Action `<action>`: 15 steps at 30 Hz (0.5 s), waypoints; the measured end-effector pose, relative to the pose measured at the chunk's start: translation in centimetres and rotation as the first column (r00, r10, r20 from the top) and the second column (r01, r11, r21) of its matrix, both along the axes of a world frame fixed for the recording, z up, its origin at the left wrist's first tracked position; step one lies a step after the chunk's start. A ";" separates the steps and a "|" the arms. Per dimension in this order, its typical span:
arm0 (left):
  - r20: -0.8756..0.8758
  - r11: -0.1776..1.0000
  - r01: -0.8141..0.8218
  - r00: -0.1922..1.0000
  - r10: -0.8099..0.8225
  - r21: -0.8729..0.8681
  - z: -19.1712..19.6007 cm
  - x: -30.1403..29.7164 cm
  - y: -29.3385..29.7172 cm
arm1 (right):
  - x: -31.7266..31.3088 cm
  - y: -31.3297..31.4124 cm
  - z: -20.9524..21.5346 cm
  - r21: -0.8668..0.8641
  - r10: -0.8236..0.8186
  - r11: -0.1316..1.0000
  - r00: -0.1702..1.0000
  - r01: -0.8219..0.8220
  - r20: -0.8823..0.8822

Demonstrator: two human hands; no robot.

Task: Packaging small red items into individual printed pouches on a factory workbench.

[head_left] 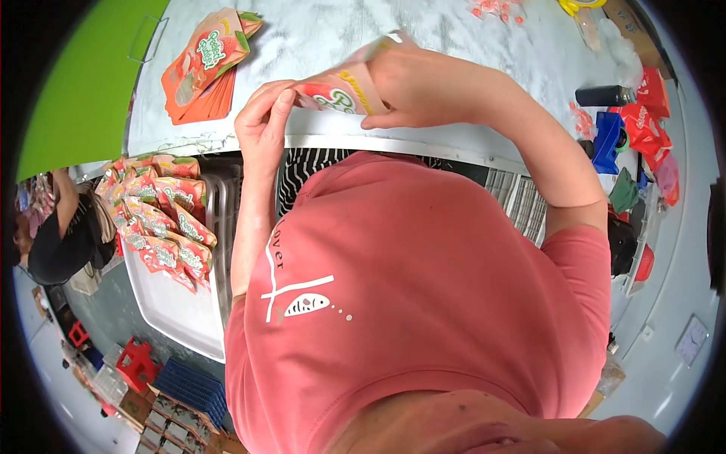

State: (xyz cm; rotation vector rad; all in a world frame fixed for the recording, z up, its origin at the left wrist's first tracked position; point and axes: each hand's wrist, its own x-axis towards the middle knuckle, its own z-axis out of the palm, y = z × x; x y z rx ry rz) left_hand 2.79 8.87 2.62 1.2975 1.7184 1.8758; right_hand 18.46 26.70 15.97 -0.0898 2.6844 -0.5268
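A red and pink printed pouch (333, 92) is held just above the near edge of the pale table (302, 132). My left hand (265, 117) pinches its left end between thumb and fingers. At the pouch's right end, my right hand (401, 85) is closed on it with the thumb below. The fingers of that hand are partly hidden, and I cannot tell what is inside the pouch. Farther left on the table lies a fanned stack of similar flat pouches (206, 64).
Left of my body, a white tray (178, 314) carries several plump pouches (162, 212). Small red wrapped pieces (499, 10) lie at the table's far side. Along the right are a black bottle (605, 96), a blue holder (607, 142) and red bags (643, 125). Another person (64, 234) is at far left.
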 end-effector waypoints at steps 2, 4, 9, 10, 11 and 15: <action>0.151 0.998 -0.058 0.987 0.062 -0.029 -0.9 -0.4 -0.7 | 1.2 -0.1 -0.2 -0.074 -0.038 0.997 0.940 0.014 -0.338; 0.258 0.993 -0.116 0.959 0.113 -0.006 -1.5 -1.2 -1.3 | 1.8 0.1 1.0 -0.084 -0.059 0.996 0.792 0.009 -0.608; 0.348 0.998 -0.064 0.936 0.050 0.028 -0.7 -0.9 -1.1 | 2.1 1.3 0.0 -0.171 -0.162 0.985 0.494 0.028 -0.854; 0.332 0.999 -0.048 0.942 0.046 -0.001 -0.8 -0.9 -1.2 | 2.1 2.1 -0.7 -0.170 -0.165 0.985 0.491 0.034 -0.855; 0.316 0.999 -0.037 0.948 0.045 -0.031 -1.0 -1.0 -1.4 | 2.4 2.8 -1.5 -0.277 -0.240 0.960 0.577 0.024 -0.781; 0.249 0.997 0.019 0.968 -0.001 -0.068 0.1 -0.8 -1.2 | 2.8 1.8 -2.6 -0.382 -0.376 0.913 0.655 0.141 -0.655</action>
